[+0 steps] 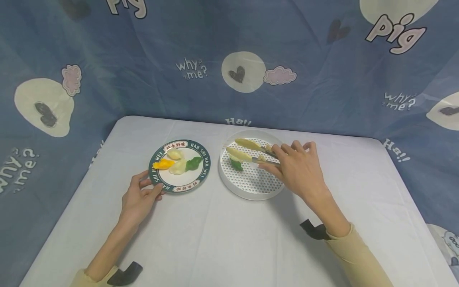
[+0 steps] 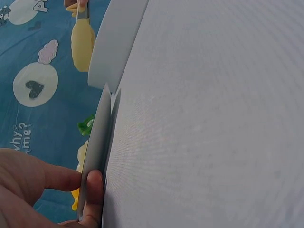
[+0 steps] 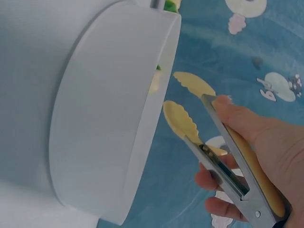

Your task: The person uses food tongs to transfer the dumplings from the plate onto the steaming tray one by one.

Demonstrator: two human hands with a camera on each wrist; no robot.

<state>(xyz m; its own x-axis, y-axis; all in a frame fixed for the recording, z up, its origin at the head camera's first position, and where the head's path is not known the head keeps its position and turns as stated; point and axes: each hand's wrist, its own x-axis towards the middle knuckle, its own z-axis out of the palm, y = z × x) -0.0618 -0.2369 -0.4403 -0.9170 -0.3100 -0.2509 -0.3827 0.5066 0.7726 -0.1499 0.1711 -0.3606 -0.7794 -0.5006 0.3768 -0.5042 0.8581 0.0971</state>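
At the left, my left hand (image 1: 141, 201) pinches the near-left rim of a green-bordered plate (image 1: 205, 163), thumb above and fingers below. On the plate lie dumpling-like pieces: a yellow one (image 1: 163, 164), a green one (image 1: 193, 163) and two pale ones. My right hand (image 1: 299, 171) grips metal tongs with yellow scalloped tips (image 3: 180, 121). The tips stand apart, above a round white steamer tray (image 1: 251, 196) with a perforated bottom. Inside it sits a green-and-white piece (image 1: 236, 164), partly covered by the tongs. In the right wrist view, nothing shows between the tips.
A white cloth covers the table (image 1: 208, 243); the plate and tray stand close together on it. Behind the table hangs a blue printed curtain (image 1: 201, 32). Dark straps (image 1: 315, 230) hang at both sleeves.
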